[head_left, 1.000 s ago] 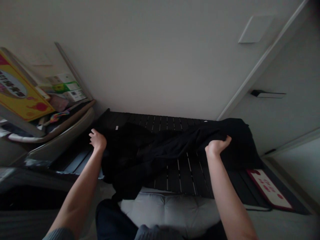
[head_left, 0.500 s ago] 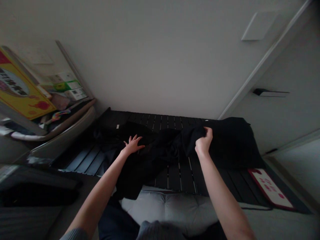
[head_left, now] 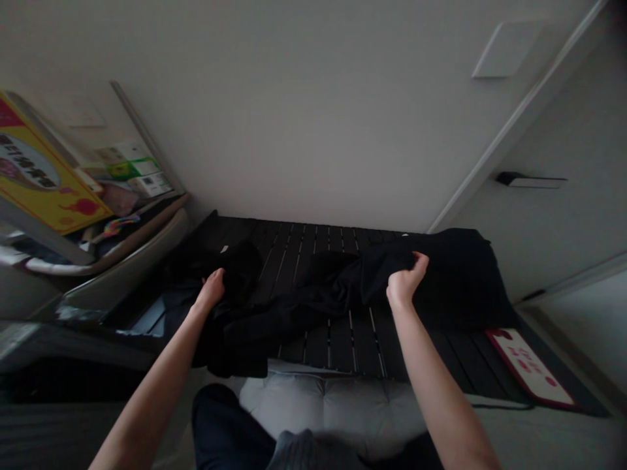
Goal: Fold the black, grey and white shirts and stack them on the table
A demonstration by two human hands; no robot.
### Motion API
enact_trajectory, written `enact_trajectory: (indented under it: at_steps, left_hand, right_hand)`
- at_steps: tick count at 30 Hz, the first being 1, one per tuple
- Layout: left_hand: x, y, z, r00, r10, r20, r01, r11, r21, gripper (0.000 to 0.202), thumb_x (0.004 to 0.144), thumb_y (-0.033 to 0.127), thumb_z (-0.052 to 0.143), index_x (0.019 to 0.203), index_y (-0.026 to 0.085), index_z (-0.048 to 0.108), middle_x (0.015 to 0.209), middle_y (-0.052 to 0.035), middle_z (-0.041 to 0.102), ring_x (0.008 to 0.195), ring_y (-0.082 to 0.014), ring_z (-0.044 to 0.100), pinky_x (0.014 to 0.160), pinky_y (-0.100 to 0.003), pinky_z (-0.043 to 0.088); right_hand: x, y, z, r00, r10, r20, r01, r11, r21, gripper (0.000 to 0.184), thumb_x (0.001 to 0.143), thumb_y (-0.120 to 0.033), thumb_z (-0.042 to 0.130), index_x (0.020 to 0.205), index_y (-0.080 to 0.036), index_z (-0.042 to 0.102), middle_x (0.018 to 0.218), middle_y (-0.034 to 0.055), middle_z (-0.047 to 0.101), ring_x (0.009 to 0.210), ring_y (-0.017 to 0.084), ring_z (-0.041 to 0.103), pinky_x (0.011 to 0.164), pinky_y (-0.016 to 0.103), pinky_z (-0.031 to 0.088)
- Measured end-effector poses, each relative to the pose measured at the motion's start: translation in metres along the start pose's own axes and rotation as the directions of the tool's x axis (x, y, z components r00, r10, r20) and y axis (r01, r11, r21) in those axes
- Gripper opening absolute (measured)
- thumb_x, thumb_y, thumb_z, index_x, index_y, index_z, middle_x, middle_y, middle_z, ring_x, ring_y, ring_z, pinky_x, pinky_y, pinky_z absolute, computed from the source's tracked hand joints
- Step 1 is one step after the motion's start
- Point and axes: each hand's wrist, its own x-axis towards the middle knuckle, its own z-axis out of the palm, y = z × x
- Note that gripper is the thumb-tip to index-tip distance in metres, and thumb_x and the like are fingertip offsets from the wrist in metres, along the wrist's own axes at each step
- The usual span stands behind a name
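Observation:
A crumpled black garment (head_left: 289, 313) stretches across a black slatted bench, with a small white label showing near its left end. My left hand (head_left: 213, 287) is closed on the bunched left part of it. Toward the other end, my right hand (head_left: 405, 279) has its fingers bent at the garment's cloth and seems to grip it; its fingertips are partly hidden. A separate smooth dark cloth (head_left: 455, 281) appears to lie beyond my right hand, though the dark tones blur where one ends and the other starts.
The slatted bench (head_left: 365, 339) stands against a pale wall. A red-edged white board (head_left: 531, 372) lies at its right end, near a door with a black handle (head_left: 529, 181). At left are a yellow box (head_left: 53, 176) and a bin-like holder (head_left: 127, 254). A grey cushion (head_left: 328, 408) is in front.
My left hand has moved left and closed from spread fingers, and the garment's left part has bunched leftward, baring slats in the middle. My right hand has shifted slightly right.

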Motion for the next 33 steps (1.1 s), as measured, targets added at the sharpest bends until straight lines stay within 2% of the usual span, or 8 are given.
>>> enact_trajectory:
  at_steps: [4,8,13,16,20,23,28,33]
  left_hand:
    - [0.001,0.009,-0.013,0.997,-0.031,0.071,0.027,0.998,0.064,0.037,0.080,0.009,0.046,0.116,0.015,0.054,0.132,-0.0173,0.053,0.123,-0.0331,0.050,0.102,-0.059,0.037]
    - [-0.004,0.069,-0.020,0.989,0.147,-0.011,-0.147,0.989,-0.031,0.036,0.081,0.020,0.055,0.117,0.016,0.056,0.136,-0.0155,0.051,0.129,-0.0334,0.045,0.105,-0.056,0.036]
    - [-0.041,0.159,-0.030,0.872,0.484,-0.068,-0.460,0.764,-0.452,0.044,0.088,0.040,0.056,0.125,0.017,0.053,0.128,-0.0125,0.059,0.121,-0.0254,0.054,0.105,-0.040,0.040]
    - [-0.065,0.197,-0.029,0.767,0.641,-0.026,-0.480,0.546,-0.687,0.071,0.080,0.040,0.068,0.141,0.021,0.038,0.137,-0.0125,0.052,0.124,-0.0241,0.052,0.105,-0.039,0.041]
    - [-0.077,0.221,-0.020,0.828,0.553,-0.098,-0.412,0.481,-0.774,0.066,0.078,0.028,0.067,0.138,0.020,0.041,0.122,-0.0098,0.062,0.110,-0.0219,0.060,0.097,-0.035,0.045]
    - [-0.073,0.218,-0.015,0.892,0.437,-0.111,-0.348,0.510,-0.787,0.025,0.084,0.026,0.055,0.107,0.018,0.063,0.096,-0.0042,0.068,0.093,-0.0192,0.063,0.086,-0.030,0.047]
    - [-0.073,0.191,-0.017,0.960,0.238,-0.147,-0.222,0.330,-0.917,0.026,0.083,0.041,0.056,0.093,0.017,0.061,0.084,-0.0003,0.065,0.080,-0.0161,0.060,0.073,-0.024,0.047]
    - [-0.071,0.153,-0.023,0.993,-0.093,-0.075,-0.045,0.291,-0.956,0.043,0.078,0.057,0.057,0.100,0.020,0.061,0.098,-0.0038,0.067,0.092,-0.0220,0.063,0.076,-0.028,0.051]
  right_hand:
    - [0.001,-0.019,-0.004,0.991,-0.080,0.109,0.084,0.996,-0.038,0.014,0.074,-0.024,0.051,0.087,-0.020,0.049,0.082,0.0003,0.052,0.079,0.017,0.053,0.078,0.034,0.045]
    - [-0.010,-0.033,-0.001,0.914,-0.084,0.398,0.138,0.984,-0.108,0.013,0.069,-0.021,0.051,0.081,-0.021,0.049,0.074,-0.0003,0.053,0.070,0.018,0.053,0.069,0.030,0.043]
    - [-0.043,-0.037,0.016,0.715,-0.071,0.696,0.136,0.990,-0.039,0.017,0.066,-0.017,0.052,0.082,-0.022,0.049,0.078,0.0015,0.057,0.073,0.019,0.057,0.069,0.031,0.044]
    - [-0.064,-0.043,0.026,0.553,-0.096,0.828,0.085,0.995,0.059,0.021,0.067,-0.016,0.053,0.088,-0.022,0.055,0.086,0.0023,0.061,0.078,0.019,0.058,0.074,0.032,0.048]
    - [-0.078,-0.057,0.027,0.335,-0.207,0.919,0.012,0.976,0.215,0.030,0.075,-0.014,0.049,0.101,-0.024,0.061,0.100,0.0027,0.064,0.090,0.017,0.061,0.084,0.034,0.050]
    - [-0.073,-0.051,0.021,0.368,-0.288,0.884,0.138,0.957,0.254,0.050,0.075,-0.008,0.047,0.121,-0.027,0.057,0.126,0.0054,0.057,0.117,0.020,0.053,0.101,0.039,0.043]
    - [-0.046,0.004,0.020,0.642,-0.042,0.765,0.283,0.941,-0.186,0.072,0.069,-0.009,0.057,0.138,-0.017,0.041,0.144,0.0172,0.041,0.138,0.031,0.031,0.113,0.052,0.027]
    - [-0.037,0.049,0.038,0.564,0.240,0.790,0.143,0.914,-0.380,0.080,0.066,-0.034,0.072,0.136,-0.012,0.041,0.137,0.0224,0.047,0.132,0.036,0.041,0.108,0.053,0.032]
